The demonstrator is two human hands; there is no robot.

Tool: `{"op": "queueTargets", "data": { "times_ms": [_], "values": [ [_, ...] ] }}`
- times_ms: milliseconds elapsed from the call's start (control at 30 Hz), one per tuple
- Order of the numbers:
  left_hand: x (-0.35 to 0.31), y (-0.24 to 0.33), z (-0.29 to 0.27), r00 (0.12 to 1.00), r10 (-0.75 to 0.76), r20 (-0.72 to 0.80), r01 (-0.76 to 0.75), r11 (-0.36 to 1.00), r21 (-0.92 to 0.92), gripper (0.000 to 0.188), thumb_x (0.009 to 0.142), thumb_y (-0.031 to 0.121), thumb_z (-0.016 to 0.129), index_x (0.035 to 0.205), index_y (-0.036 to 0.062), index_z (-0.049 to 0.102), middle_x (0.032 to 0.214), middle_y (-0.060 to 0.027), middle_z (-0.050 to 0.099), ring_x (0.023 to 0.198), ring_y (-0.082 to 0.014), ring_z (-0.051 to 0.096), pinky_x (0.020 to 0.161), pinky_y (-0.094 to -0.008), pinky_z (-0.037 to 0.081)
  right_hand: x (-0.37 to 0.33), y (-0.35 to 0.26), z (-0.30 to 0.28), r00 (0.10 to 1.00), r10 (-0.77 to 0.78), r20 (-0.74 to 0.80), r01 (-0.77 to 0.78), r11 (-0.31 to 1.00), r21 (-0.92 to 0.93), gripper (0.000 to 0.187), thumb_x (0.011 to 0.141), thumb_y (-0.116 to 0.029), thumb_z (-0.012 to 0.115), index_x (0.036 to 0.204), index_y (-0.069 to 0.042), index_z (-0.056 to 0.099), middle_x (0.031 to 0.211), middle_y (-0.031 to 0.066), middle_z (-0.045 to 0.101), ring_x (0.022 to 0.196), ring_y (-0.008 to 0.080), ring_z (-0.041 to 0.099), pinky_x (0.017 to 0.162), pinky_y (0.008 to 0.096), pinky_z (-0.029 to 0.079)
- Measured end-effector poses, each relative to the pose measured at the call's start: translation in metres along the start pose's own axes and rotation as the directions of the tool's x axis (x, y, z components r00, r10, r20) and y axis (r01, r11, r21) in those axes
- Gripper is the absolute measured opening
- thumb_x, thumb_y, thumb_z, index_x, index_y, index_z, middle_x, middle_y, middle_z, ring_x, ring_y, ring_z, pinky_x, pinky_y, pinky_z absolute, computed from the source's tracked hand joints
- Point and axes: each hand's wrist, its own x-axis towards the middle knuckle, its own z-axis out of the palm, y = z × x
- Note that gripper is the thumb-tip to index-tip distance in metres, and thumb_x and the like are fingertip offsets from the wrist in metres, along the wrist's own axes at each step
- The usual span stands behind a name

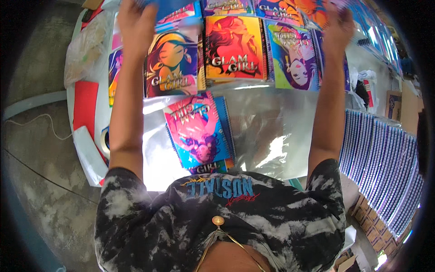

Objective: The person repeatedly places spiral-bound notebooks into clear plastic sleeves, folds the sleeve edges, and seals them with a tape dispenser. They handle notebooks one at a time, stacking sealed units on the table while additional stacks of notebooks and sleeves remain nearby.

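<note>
- Reaching both arms way out over the counter (380,70), so my hands end up right at the top of the view.
- My left hand (136,20) is cut off there, thumb right by a blurry blue notebook (174,7). Can't tell if I'm gripping it or just touching.
- My right hand (337,22) has its fingers bent near the far notebooks on that side. Too blurry to say whether it's holding anything.
- Between my arms there's a row of covers: a yellow-and-purple notebook (172,63), a red-and-yellow notebook (235,47) and a green-and-purple notebook (294,54). They're face up, probably so each design is easy to pick out. The green one is upside down from my side.
- Closest to me is a small messy pile, pink-and-blue notebook (195,131) on top, others poking out underneath. I'd guess it's near my chest because it's handy there.
- Clear plastic sheet (260,127) under that pile, maybe to protect the covers.
- Off to my right, a long packed stack of notebooks (380,158), squeezed together, likely to save space.
</note>
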Motion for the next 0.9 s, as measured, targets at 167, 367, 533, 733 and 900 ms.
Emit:
{"op": "queueTargets", "data": {
  "times_ms": [167, 367, 533, 733, 900],
  "values": [
    [-0.196, 0.055, -0.088, 0.924, 0.208, 0.322, -0.276, 0.943, 0.183, 0.041, 0.083, -0.002, 0.051, 0.121, 0.0138, 0.056, 0.132, -0.0164, 0.047, 0.129, -0.0241, 0.037, 0.108, -0.0476, 0.021, -0.084, -0.109, -0.023, 0.953, 0.142, 0.268, -0.287, 0.712, 0.641, 0.027, 0.087, 0.000, 0.053, 0.113, -0.001, 0.051, 0.106, 0.0077, 0.060, 0.094, 0.0163, 0.059, 0.081, 0.0294, 0.050],
    [-0.294, 0.067, -0.093, 0.853, -0.402, 0.334, 0.143, 0.794, 0.591, 0.036, 0.083, 0.006, 0.050, 0.119, 0.0084, 0.057, 0.132, -0.0142, 0.047, 0.128, -0.0339, 0.037, 0.108, -0.0474, 0.019, -0.247, -0.109, 0.012, 0.308, 0.611, 0.729, -0.876, 0.481, -0.033, 0.021, 0.078, -0.015, 0.069, 0.093, -0.005, 0.059, 0.077, 0.0003, 0.061, 0.069, 0.0097, 0.057, 0.063, 0.0238, 0.045],
    [-0.296, 0.086, -0.032, 0.841, -0.528, 0.123, 0.369, 0.723, 0.584, 0.054, 0.085, 0.032, 0.055, 0.132, 0.0080, 0.042, 0.139, -0.0180, 0.034, 0.133, -0.0376, 0.024, 0.107, -0.0508, 0.014, -0.312, -0.067, 0.008, 0.237, 0.708, 0.666, -0.527, 0.669, -0.524, 0.041, 0.075, -0.031, 0.072, 0.098, 0.000, 0.058, 0.072, 0.0085, 0.058, 0.068, 0.0171, 0.056, 0.068, 0.0293, 0.046],
    [-0.300, 0.095, 0.015, 0.764, -0.610, 0.210, 0.178, 0.512, 0.840, 0.058, 0.083, 0.044, 0.055, 0.131, 0.0155, 0.044, 0.146, -0.0153, 0.024, 0.135, -0.0373, 0.016, 0.106, -0.0573, 0.003, -0.115, -0.008, 0.006, 0.891, 0.280, 0.357, -0.058, 0.851, -0.522, 0.036, 0.079, -0.030, 0.065, 0.100, 0.000, 0.062, 0.101, 0.0170, 0.064, 0.097, 0.0308, 0.060, 0.083, 0.0370, 0.045],
    [-0.288, 0.096, 0.016, 0.741, -0.620, 0.256, 0.160, 0.534, 0.831, 0.058, 0.080, 0.044, 0.058, 0.130, 0.0151, 0.046, 0.146, -0.0141, 0.024, 0.135, -0.0370, 0.016, 0.107, -0.0555, 0.004, 0.038, 0.144, -0.074, 0.916, 0.126, -0.381, -0.398, 0.172, -0.901, 0.059, 0.074, -0.054, 0.061, 0.108, -0.006, 0.062, 0.110, 0.0187, 0.061, 0.107, 0.0330, 0.055, 0.092, 0.0544, 0.034]
  ]
}}
